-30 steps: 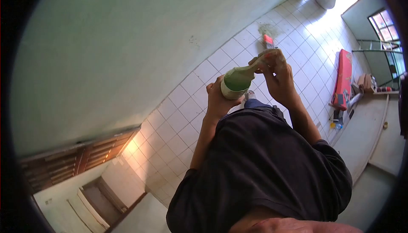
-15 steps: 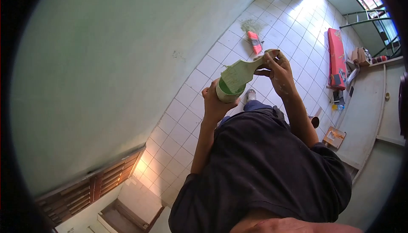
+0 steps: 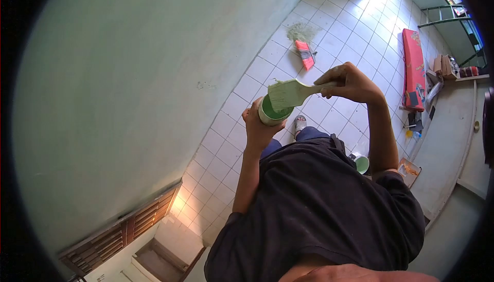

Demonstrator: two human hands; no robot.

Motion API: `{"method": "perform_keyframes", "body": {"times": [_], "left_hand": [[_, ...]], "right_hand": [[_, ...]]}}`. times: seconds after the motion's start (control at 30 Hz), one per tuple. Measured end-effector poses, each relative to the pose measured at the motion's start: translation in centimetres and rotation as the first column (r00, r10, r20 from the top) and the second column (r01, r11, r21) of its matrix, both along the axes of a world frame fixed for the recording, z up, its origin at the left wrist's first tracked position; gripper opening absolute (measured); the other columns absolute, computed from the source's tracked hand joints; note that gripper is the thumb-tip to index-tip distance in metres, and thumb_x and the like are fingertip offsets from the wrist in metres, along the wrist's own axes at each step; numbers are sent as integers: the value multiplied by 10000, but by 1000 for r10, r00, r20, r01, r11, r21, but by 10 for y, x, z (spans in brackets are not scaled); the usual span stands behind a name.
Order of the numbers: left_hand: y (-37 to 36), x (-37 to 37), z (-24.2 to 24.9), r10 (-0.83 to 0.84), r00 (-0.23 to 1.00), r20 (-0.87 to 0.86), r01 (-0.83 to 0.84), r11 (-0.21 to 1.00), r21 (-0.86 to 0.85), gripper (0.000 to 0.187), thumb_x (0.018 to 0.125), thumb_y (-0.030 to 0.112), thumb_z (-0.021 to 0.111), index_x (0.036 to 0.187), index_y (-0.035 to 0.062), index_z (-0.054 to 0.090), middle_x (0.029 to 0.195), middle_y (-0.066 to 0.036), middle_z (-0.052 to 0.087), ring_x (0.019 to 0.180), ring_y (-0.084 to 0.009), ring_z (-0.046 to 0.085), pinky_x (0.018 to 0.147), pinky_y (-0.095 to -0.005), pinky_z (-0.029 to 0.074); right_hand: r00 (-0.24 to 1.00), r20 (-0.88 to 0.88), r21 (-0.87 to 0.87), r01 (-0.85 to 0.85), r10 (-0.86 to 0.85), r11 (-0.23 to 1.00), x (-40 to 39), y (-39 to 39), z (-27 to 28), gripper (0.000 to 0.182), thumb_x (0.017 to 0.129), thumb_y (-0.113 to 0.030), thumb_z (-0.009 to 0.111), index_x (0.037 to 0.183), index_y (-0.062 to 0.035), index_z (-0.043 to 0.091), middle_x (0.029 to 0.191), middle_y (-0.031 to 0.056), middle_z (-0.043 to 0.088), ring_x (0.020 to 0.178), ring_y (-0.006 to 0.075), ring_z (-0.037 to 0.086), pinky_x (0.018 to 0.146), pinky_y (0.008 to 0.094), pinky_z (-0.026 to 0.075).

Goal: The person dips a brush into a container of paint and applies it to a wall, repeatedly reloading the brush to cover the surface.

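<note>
My left hand (image 3: 261, 128) is wrapped round a small white cup (image 3: 268, 119) with green paint inside. My right hand (image 3: 350, 82) grips the handle of a wide paintbrush (image 3: 289, 94), its fingers closed on it. The brush lies roughly level over the cup, and its pale green, paint-covered bristles cover part of the opening. Whether the bristles touch the rim I cannot tell. A pale green wall (image 3: 128, 86) stands to the left of both hands.
On the tiled floor (image 3: 226, 143) lie a red broom head (image 3: 305, 55) beside greenish debris and a long red cushion (image 3: 413, 69). A bucket of green paint (image 3: 362, 165) stands by my right side. Wooden louvres (image 3: 123, 230) are at lower left.
My right hand has moved right and turned, its elbow further out, and the brush lies flatter over the cup. The paint bucket at my right side now shows more fully.
</note>
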State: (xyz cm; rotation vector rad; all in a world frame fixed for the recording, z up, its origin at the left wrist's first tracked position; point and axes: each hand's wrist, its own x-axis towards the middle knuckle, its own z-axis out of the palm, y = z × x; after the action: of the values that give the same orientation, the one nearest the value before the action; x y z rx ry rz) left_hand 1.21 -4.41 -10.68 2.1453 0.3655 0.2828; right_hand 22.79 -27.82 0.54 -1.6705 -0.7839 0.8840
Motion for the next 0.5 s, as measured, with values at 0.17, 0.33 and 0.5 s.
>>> {"method": "perform_keyframes", "body": {"times": [0.17,0.33,0.5], "left_hand": [[-2,25,0,23,1000,-4,-23,998,50,821,647,271,921,1353,91,543,1278,-45,626,1184,-215,601,1087,-463,286],[15,46,-10,25,1000,7,-24,993,-112,761,635,225,937,1283,51,578,1154,-88,706,1068,-257,681,998,-444,464],[41,73,-17,37,999,-14,-40,948,-315,779,609,202,948,1276,51,576,1121,-93,713,1058,-271,693,990,-447,489]], "right_hand": [[981,-1,-218,-188,192,958,28,12,1,288,952,-68,697,1212,57,707,943,117,754,832,139,714,778,303,590],[994,18,-110,-104,107,988,30,32,-27,345,1003,-162,684,1252,76,679,1011,149,751,957,190,705,878,326,560],[980,-185,-49,66,-74,997,28,62,-50,356,993,-183,713,1256,55,686,957,15,705,799,78,583,704,263,494]]}}
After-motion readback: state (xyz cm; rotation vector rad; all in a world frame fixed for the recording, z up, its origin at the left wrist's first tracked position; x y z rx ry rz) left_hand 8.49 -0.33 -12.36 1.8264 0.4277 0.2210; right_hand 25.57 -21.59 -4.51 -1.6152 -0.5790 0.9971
